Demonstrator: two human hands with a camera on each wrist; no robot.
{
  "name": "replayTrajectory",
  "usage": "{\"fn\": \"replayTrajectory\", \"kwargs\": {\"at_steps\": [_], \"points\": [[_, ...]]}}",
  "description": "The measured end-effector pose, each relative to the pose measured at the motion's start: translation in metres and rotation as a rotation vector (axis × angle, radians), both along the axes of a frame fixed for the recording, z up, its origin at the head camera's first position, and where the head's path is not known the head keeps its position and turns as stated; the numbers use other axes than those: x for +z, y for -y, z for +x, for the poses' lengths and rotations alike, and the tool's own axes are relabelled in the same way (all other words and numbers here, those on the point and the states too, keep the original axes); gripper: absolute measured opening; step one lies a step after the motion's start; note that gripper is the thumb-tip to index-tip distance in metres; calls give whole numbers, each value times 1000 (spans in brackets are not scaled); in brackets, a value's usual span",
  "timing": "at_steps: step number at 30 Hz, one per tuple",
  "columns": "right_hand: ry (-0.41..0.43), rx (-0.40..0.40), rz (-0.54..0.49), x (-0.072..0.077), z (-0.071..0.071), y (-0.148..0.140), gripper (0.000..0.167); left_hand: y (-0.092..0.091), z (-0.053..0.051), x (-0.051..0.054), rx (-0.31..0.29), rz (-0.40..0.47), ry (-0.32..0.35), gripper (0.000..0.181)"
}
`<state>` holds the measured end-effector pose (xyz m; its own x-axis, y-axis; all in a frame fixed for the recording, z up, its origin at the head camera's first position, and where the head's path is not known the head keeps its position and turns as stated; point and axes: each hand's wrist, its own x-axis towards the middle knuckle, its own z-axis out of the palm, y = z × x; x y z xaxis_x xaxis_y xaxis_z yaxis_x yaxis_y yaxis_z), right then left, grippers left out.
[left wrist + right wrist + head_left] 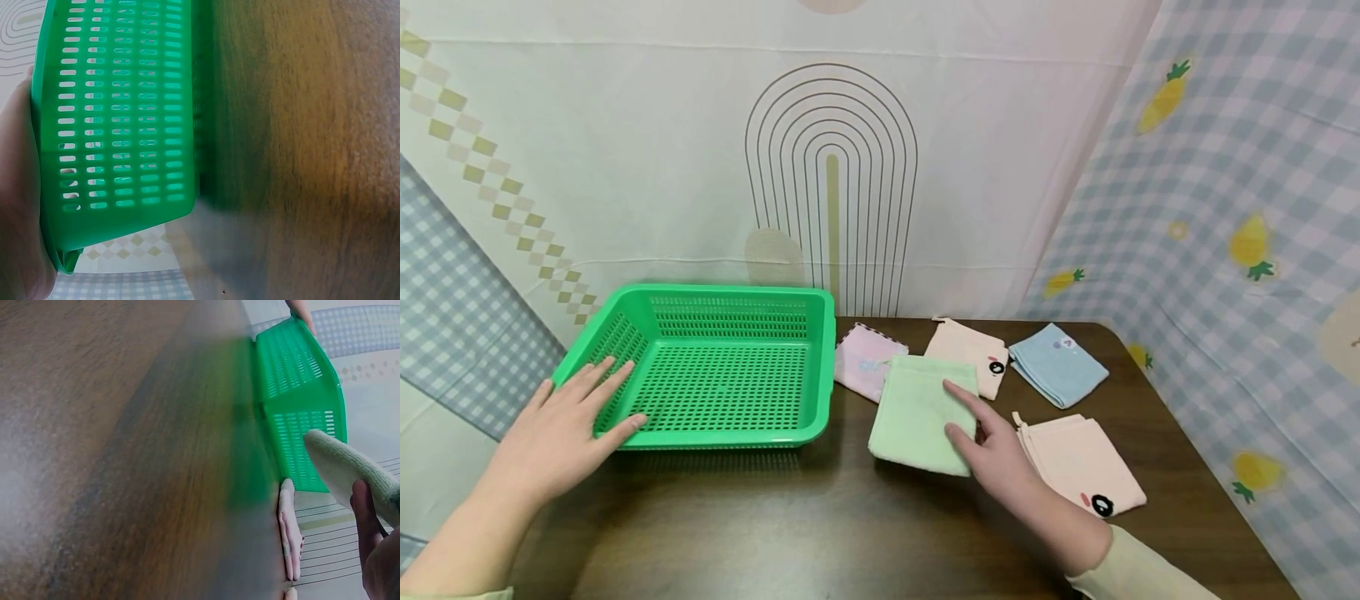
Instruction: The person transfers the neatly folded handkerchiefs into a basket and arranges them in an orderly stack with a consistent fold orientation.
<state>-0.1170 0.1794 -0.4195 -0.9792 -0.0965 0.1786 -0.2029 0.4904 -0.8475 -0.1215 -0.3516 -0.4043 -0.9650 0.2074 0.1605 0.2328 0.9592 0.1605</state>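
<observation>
My right hand (998,450) pinches a folded pale green towel (921,417) at its right side, thumb and fingers on the cloth. In the right wrist view this towel (353,472) is held up off the table. My left hand (567,421) rests on the near left corner of a green plastic basket (782,437), its fingers spread over the rim. The left wrist view shows the basket's slotted side wall (134,119) beside the hand (19,200). Nothing lies in the basket.
Around the right hand lie a folded lilac towel (859,367), two pale pink towels, one behind (958,343) and one near the right edge (1086,462), and a blue towel (1058,367). A patterned cloth backdrop (1000,125) hangs behind the dark wooden table (760,525).
</observation>
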Motion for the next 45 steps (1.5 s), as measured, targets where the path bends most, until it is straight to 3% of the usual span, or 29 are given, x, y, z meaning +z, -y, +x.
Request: {"fn": "replayTrajectory", "kwargs": {"at_steps": [19, 27, 29, 38, 45], "points": [[-14, -1, -44, 9, -3, 10, 55, 1, -1, 0, -3, -2, -10, 84], [-15, 8, -58, 46, 11, 28, 51, 2, -2, 0, -6, 2, -17, 83], [-2, 8, -68, 48, 10, 30, 51, 2, -2, 0, -9, 0, -18, 83], [-36, 41, -125, 21, -8, 22, 54, 2, -1, 0, -13, -4, -7, 83], [-67, 51, -147, 22, -11, 22, 55, 3, -3, 0, -18, -4, 4, 83]]}}
